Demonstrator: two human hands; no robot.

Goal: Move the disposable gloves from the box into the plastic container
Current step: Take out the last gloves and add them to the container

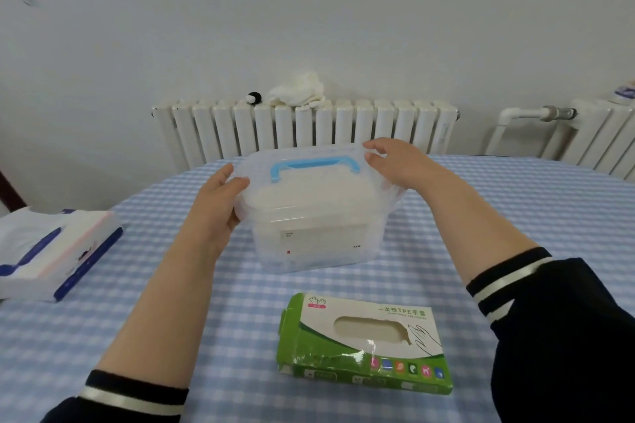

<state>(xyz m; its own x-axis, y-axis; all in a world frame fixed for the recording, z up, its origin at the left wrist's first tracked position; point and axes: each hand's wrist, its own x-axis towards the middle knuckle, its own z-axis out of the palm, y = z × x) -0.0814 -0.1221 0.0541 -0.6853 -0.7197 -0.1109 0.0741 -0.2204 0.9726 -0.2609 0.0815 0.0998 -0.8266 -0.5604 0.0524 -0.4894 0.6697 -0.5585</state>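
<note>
A round table under a blue-and-white checked cloth (515,216) fills the lower view, with two white ribbed radiators (309,127) against the wall behind it. One clear rectangular plastic container (316,233) stands upright near the table's middle, its long axis running left to right. A translucent lid with a blue handle (314,165) is over it, tilted up toward the far side, the handle lying along the same left-right axis. Pale, whitish contents show through the container's wall; whether these are the gloves cannot be told. One green-and-white cardboard glove box (364,343) lies flat just in front of the container, apart from it, long axis left to right, its oval opening facing up. One white-and-blue soft tissue pack (51,251) lies at the left edge. The left hand (216,206) grips the lid's left end, thumb on top. The right hand (398,161) pinches the lid's right end.
</note>
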